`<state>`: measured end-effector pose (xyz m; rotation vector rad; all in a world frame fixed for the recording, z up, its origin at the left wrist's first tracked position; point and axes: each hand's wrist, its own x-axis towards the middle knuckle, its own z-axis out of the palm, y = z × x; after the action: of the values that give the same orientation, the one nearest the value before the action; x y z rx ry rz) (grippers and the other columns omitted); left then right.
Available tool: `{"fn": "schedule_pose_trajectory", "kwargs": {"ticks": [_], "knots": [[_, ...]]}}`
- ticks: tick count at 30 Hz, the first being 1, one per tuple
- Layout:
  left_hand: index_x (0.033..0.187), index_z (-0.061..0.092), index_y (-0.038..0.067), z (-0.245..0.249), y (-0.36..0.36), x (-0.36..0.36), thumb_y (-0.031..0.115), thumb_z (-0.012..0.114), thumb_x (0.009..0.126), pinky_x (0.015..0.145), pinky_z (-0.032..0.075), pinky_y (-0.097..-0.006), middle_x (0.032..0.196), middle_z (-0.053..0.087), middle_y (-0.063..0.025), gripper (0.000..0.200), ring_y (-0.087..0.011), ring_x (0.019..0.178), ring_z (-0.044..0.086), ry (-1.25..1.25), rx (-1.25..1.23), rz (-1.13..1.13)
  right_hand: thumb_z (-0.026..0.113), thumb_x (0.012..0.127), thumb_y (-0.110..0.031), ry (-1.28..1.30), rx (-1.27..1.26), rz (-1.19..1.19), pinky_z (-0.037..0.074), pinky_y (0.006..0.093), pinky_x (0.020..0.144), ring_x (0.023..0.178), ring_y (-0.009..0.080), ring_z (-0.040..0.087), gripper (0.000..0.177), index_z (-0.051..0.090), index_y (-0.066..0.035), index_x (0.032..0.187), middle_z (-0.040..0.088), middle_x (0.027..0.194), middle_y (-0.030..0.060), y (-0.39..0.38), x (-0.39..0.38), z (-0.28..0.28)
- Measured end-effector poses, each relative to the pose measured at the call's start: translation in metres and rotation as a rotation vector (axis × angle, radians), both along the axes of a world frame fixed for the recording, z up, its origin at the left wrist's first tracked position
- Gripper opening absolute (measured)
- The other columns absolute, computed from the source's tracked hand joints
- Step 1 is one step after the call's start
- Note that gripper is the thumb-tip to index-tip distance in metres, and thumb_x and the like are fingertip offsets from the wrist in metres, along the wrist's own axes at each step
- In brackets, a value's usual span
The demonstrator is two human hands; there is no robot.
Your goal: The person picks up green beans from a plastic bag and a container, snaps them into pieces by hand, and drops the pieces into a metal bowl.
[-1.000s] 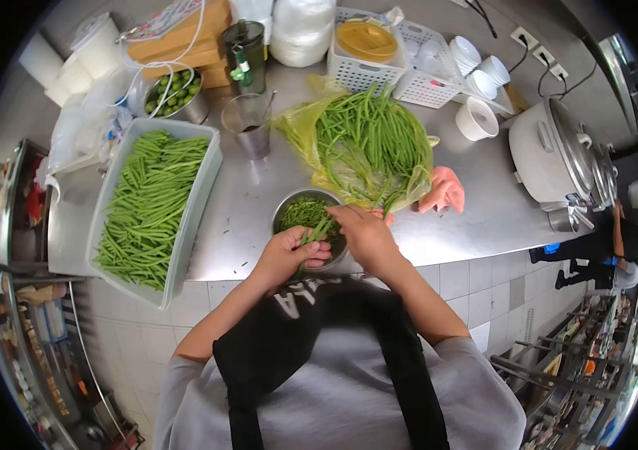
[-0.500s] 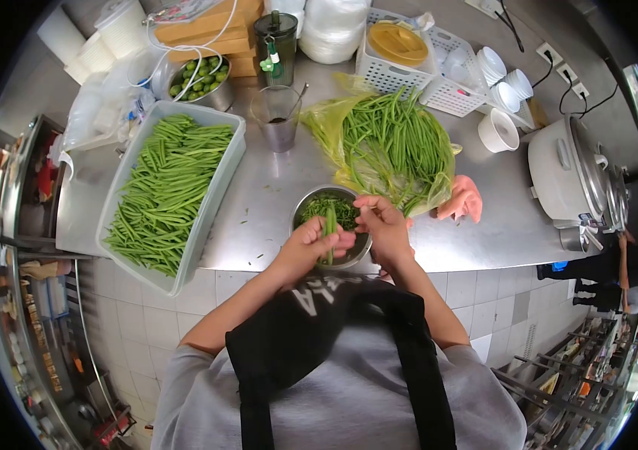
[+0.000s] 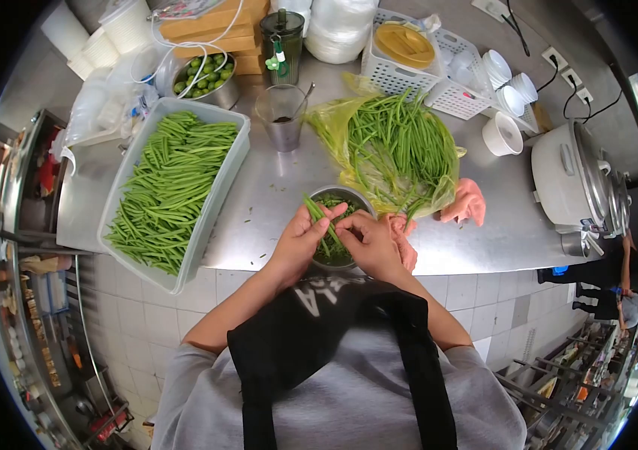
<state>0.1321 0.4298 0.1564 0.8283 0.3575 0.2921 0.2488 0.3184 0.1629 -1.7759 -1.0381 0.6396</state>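
My left hand (image 3: 302, 238) is closed around a few green beans (image 3: 314, 209), which slant above a steel bowl (image 3: 364, 201). My right hand (image 3: 371, 244) has thumb and fingers pinched together at the side of those beans. Short green trimmings (image 3: 329, 201) lie inside the bowl, partly hidden by both hands. Beyond the bowl, a yellow plastic bag (image 3: 326, 124) lies open with loose long green beans (image 3: 401, 135) on it. To the left stands a translucent tub (image 3: 238, 150) full of green beans. A pink cloth (image 3: 403, 238) shows beside my right hand.
A second pink cloth (image 3: 466, 202) lies right of the bag. Behind are a plastic cup (image 3: 280, 116), a bowl of green citrus (image 3: 210, 79), a lidded tumbler (image 3: 283, 45) and white baskets (image 3: 401, 71). A large white cooker (image 3: 559, 169) stands at the right.
The beans in my left hand have tilted leftward from upright. My right hand has come down and inward, from above the bowl's right side to the beans.
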Motion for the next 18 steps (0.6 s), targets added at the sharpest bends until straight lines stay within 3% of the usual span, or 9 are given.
{"fn": "schedule_pose_trajectory", "kwargs": {"ticks": [1, 4, 6, 7, 8, 11, 14, 17, 18], "knots": [[0.108, 0.043, 0.01, 0.0, 0.0, 0.0, 0.012, 0.043, 0.095, 0.105, 0.03, -0.0363, 0.132, 0.046, -0.0165, 0.013, -0.0227, 0.123, 0.042, -0.004, 0.074, -0.019, 0.061, 0.082, -0.009, -0.023, 0.014, -0.013, 0.041, 0.025, 0.057, 0.067, 0.013, 0.053, 0.009, 0.06, -0.001, 0.088, 0.055, 0.08, 0.0056, 0.0, 0.0, -0.004], [0.108, 0.043, 0.008, -0.006, -0.002, 0.0, 0.01, 0.043, 0.095, 0.105, 0.028, -0.0359, 0.129, 0.048, -0.0186, 0.013, -0.0231, 0.124, 0.041, -0.104, 0.283, -0.048, 0.06, 0.084, -0.008, 0.758, -0.116, -0.206, 0.041, 0.0195, 0.051, 0.057, 0.0064, 0.048, 0.01, 0.06, -0.001, 0.09, 0.056, 0.08, -0.0002, 0.004, 0.001, -0.007], [0.109, 0.042, 0.006, -0.003, -0.005, 0.001, 0.007, 0.043, 0.094, 0.105, 0.029, -0.0371, 0.124, 0.05, -0.0201, 0.015, -0.0256, 0.123, 0.043, -0.147, 0.419, -0.019, 0.06, 0.084, -0.009, 0.634, -0.12, -0.242, 0.044, 0.0237, 0.057, 0.065, 0.0086, 0.052, 0.009, 0.058, -0.003, 0.09, 0.058, 0.08, 0.0022, 0.0, 0.008, -0.011], [0.11, 0.042, 0.006, 0.0, -0.004, 0.001, 0.006, 0.043, 0.094, 0.105, 0.03, -0.0379, 0.123, 0.051, -0.0201, 0.016, -0.0266, 0.122, 0.044, -0.123, 0.303, -0.031, 0.06, 0.084, -0.01, 0.572, -0.122, -0.258, 0.045, 0.0257, 0.061, 0.069, 0.0097, 0.054, 0.009, 0.057, -0.004, 0.09, 0.058, 0.079, 0.0034, -0.001, 0.012, -0.014], [0.11, 0.041, 0.006, 0.001, -0.003, 0.0, 0.006, 0.043, 0.093, 0.105, 0.031, -0.0388, 0.122, 0.051, -0.0201, 0.017, -0.0276, 0.121, 0.045, -0.096, 0.187, -0.043, 0.058, 0.081, -0.005, 0.254, -0.011, -0.272, 0.047, 0.029, 0.061, 0.069, 0.0148, 0.056, 0.007, 0.057, -0.003, 0.087, 0.059, 0.078, 0.0064, -0.002, 0.016, -0.016], [0.114, 0.041, 0.005, 0.005, -0.005, 0.0, 0.003, 0.043, 0.093, 0.102, 0.038, -0.0422, 0.117, 0.053, -0.0191, 0.022, -0.0305, 0.114, 0.05, -0.014, -0.101, -0.036, 0.057, 0.077, -0.004, -0.359, 0.02, -0.34, 0.048, 0.0347, 0.064, 0.071, 0.0253, 0.059, 0.007, 0.059, -0.003, 0.084, 0.059, 0.082, 0.012, -0.006, 0.059, -0.031], [0.115, 0.041, 0.005, 0.016, -0.001, -0.001, 0.005, 0.044, 0.093, 0.099, 0.042, -0.0425, 0.114, 0.053, -0.0179, 0.022, -0.0296, 0.11, 0.053, 0.103, -0.28, -0.05, 0.058, 0.073, -0.006, -0.666, -0.227, -0.371, 0.048, 0.0398, 0.067, 0.075, 0.0341, 0.058, 0.009, 0.061, -0.003, 0.08, 0.059, 0.085, 0.016, -0.017, 0.091, -0.055], [0.113, 0.043, 0.006, 0.013, 0.001, 0.0, 0.01, 0.045, 0.094, 0.097, 0.044, -0.0417, 0.111, 0.054, -0.0171, 0.02, -0.0285, 0.107, 0.055, 0.138, -0.389, -0.052, 0.06, 0.073, -0.012, -0.707, -0.373, -0.266, 0.047, 0.0415, 0.067, 0.077, 0.0349, 0.059, 0.01, 0.062, -0.003, 0.077, 0.06, 0.084, 0.0153, -0.019, 0.106, -0.065], [0.112, 0.043, 0.006, 0.008, 0.001, 0.0, 0.012, 0.046, 0.095, 0.096, 0.045, -0.041, 0.11, 0.054, -0.0168, 0.019, -0.0279, 0.105, 0.055, 0.137, -0.409, -0.059, 0.06, 0.073, -0.012, -0.655, -0.309, -0.297, 0.048, 0.0413, 0.066, 0.076, 0.0347, 0.059, 0.011, 0.062, -0.003, 0.078, 0.061, 0.083, 0.0152, -0.018, 0.109, -0.065]]}}
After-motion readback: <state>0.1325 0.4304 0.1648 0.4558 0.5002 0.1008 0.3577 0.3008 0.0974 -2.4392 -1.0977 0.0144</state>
